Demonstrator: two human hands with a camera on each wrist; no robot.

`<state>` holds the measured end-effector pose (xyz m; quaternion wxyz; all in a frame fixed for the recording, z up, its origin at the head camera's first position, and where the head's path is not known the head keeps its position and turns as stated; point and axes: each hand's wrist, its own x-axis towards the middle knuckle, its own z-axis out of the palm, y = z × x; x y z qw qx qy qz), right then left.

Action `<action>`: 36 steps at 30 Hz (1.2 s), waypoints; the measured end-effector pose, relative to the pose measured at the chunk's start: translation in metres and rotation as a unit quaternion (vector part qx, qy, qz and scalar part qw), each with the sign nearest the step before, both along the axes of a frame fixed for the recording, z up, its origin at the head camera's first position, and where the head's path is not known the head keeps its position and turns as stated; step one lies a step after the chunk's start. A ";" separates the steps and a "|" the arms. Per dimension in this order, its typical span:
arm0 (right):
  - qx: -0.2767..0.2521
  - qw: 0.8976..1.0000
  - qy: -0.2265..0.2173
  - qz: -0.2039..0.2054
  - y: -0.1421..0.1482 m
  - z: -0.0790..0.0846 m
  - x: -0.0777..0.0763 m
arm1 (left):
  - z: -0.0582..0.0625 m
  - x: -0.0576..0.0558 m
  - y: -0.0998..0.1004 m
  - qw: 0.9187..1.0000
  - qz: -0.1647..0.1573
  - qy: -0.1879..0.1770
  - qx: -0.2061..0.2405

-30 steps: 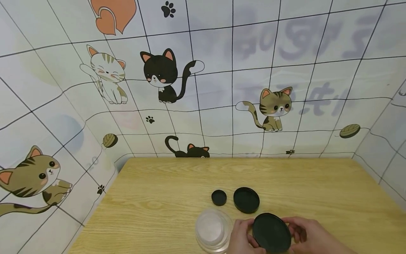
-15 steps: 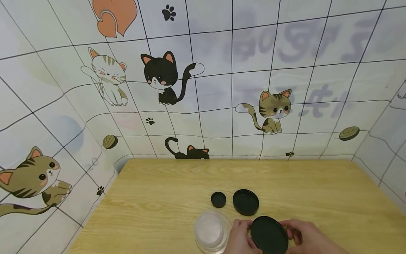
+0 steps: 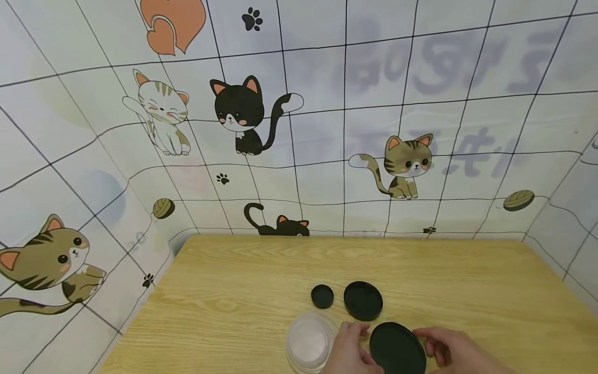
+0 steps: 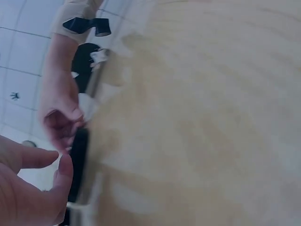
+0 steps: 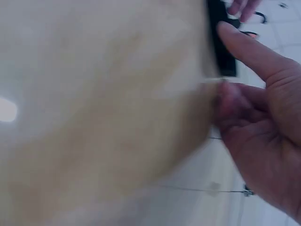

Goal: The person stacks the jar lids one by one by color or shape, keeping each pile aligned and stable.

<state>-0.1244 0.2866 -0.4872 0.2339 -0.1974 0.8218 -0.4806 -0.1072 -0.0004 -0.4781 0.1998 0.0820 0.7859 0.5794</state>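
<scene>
A large round black lid (image 3: 397, 349) lies on the wooden table between my two hands. Left of it is my left hand (image 3: 348, 350), its fingers loosened and a narrow strip of table showing between fingertips and rim. At the opposite side my right hand (image 3: 455, 350) has its fingers loosely bent close to the lid's edge, one fingertip at the rim. From the side, the left wrist view shows the same lid (image 4: 79, 162) as a thin dark disc beside the fingertips. A clear round plastic container (image 3: 308, 343) stands left of my left hand, partly covered by it.
Beyond the hands lie a medium black lid (image 3: 363, 301) and a small black lid (image 3: 322, 296). The wooden table (image 3: 224, 311) meets a wall sheet (image 3: 317, 171) with cat drawings at its back and sides.
The large lid stays nearly in place beside the medium one. My left fingers have come away from its rim, and my right fingers have loosened slightly.
</scene>
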 end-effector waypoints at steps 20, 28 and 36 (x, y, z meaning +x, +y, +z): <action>0.001 0.991 0.130 -0.040 -0.024 0.048 -0.055 | 0.067 -0.109 -0.061 0.971 -0.189 0.145 0.014; -0.008 0.990 0.129 -0.053 -0.041 0.031 -0.072 | 0.042 -0.143 -0.066 0.971 -0.197 0.131 -0.018; 0.012 0.991 0.128 -0.038 -0.051 0.015 -0.081 | 0.023 -0.152 -0.063 0.974 -0.198 0.102 -0.046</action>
